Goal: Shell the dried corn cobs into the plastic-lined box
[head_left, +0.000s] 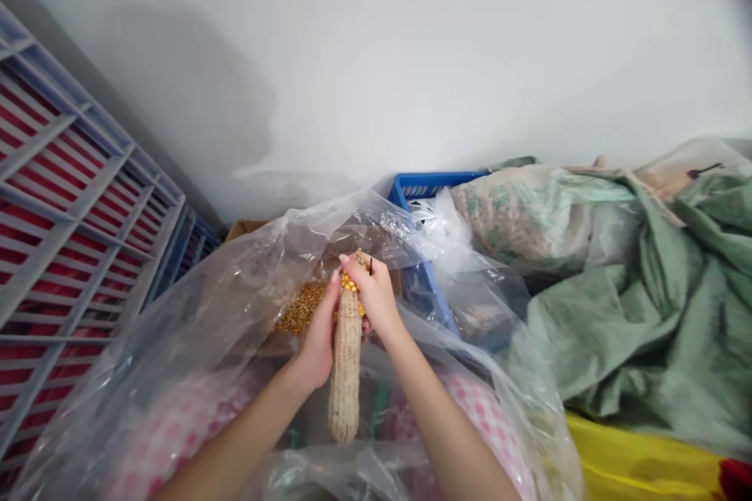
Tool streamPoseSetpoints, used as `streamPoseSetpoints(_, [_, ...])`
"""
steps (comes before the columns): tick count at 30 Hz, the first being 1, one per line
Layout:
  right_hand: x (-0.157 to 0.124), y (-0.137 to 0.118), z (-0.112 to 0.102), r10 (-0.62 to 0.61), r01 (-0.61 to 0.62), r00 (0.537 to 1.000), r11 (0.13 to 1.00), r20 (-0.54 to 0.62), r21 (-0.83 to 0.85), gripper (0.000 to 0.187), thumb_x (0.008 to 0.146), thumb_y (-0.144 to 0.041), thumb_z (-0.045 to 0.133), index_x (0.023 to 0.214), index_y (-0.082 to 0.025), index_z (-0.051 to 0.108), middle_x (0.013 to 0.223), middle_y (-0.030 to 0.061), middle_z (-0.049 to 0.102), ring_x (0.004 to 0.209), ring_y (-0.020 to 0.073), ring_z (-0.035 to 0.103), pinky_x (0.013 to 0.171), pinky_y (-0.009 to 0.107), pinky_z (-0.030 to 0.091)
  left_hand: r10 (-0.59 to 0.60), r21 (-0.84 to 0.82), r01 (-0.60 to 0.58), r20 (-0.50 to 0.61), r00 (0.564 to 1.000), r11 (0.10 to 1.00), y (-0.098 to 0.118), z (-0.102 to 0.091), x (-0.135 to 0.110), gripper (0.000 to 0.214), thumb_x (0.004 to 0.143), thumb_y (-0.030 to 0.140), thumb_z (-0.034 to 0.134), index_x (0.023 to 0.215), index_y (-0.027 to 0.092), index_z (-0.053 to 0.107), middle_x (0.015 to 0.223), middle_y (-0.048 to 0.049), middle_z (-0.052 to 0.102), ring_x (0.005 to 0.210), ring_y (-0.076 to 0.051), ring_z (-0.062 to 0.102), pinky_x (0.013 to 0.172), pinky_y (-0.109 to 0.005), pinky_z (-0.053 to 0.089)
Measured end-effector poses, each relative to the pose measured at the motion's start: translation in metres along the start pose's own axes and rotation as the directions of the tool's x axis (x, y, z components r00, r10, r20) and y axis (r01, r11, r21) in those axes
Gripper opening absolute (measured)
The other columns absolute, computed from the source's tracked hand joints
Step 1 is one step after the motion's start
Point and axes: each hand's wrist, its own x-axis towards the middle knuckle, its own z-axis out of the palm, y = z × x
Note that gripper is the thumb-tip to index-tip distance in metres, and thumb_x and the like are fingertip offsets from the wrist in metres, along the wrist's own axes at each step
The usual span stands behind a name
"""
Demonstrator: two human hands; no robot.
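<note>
A dried corn cob (346,368) points away from me in the head view, its near length bare and pale. Yellow kernels still cover part of its far end, between my hands. My left hand (322,333) wraps the cob's left side, thumb along it. On the right side, my right hand (376,293) grips the kernel-covered end with the thumb pressed on top; some of its fingers are hidden behind the cob. Loose corn kernels (302,308) lie beyond my left hand, inside a clear plastic sheet or bag (235,301) that spreads over my lap.
Grey-blue plastic crates (76,211) stand at the left. A cardboard box edge (244,227) shows behind the plastic. To the right are a blue basket (438,182) with bags in it, a green cloth or tarp (611,321) and a yellow bag (634,458). A white wall (440,55) rises behind.
</note>
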Motion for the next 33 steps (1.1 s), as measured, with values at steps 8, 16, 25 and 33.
streamPoseSetpoints(8, [0.001, 0.003, 0.002, 0.010, -0.010, 1.000, 1.000, 0.008, 0.012, 0.034, 0.074, -0.050, 0.052, 0.062, -0.017, 0.055, 0.056, -0.0033, 0.047, 0.053, 0.0094, 0.042, 0.055, 0.022, 0.033, 0.106, -0.100, -0.113, -0.073, 0.992, 0.989, -0.011, 0.004, 0.000, 0.028, 0.082, 0.039, 0.049, 0.097, 0.019, 0.061, 0.062, 0.0027, 0.061, 0.048, -0.009, 0.055, 0.050, -0.020, 0.043])
streamPoseSetpoints(16, [0.001, -0.003, -0.001, 0.014, -0.014, 0.999, 1.000, 0.033, -0.013, 0.036, 0.073, -0.051, 0.052, 0.062, -0.017, 0.056, 0.057, -0.0026, 0.047, 0.055, 0.0101, 0.042, 0.054, 0.023, 0.031, 0.044, -0.107, -0.050, -0.061, 0.997, 0.993, -0.011, 0.003, -0.002, 0.031, 0.083, 0.040, 0.043, 0.089, 0.016, 0.062, 0.057, -0.0004, 0.060, 0.058, -0.015, 0.060, 0.056, -0.024, 0.046])
streamPoseSetpoints(25, [-0.008, 0.001, 0.005, -0.010, 0.004, 0.999, 0.986, -0.031, -0.170, 0.038, 0.075, -0.052, 0.049, 0.057, -0.019, 0.045, 0.053, -0.0048, 0.040, 0.053, 0.0094, 0.036, 0.053, 0.023, 0.028, 0.027, -0.029, -0.029, -0.075, 0.997, 0.999, -0.007, -0.002, 0.006, 0.036, 0.081, 0.048, 0.045, 0.096, 0.019, 0.062, 0.056, 0.0013, 0.059, 0.054, -0.015, 0.059, 0.054, -0.025, 0.046])
streamPoseSetpoints(33, [-0.003, 0.003, 0.001, 0.014, -0.019, 0.998, 0.996, -0.061, -0.085, 0.035, 0.075, -0.049, 0.050, 0.059, -0.018, 0.050, 0.052, -0.0044, 0.042, 0.051, 0.0096, 0.036, 0.051, 0.023, 0.027, 0.146, 0.353, -0.158, 0.061, 0.987, 0.922, 0.000, -0.010, 0.007, 0.043, 0.084, 0.047, 0.037, 0.111, 0.020, 0.057, 0.094, -0.0051, 0.066, 0.090, -0.020, 0.060, 0.077, -0.031, 0.047])
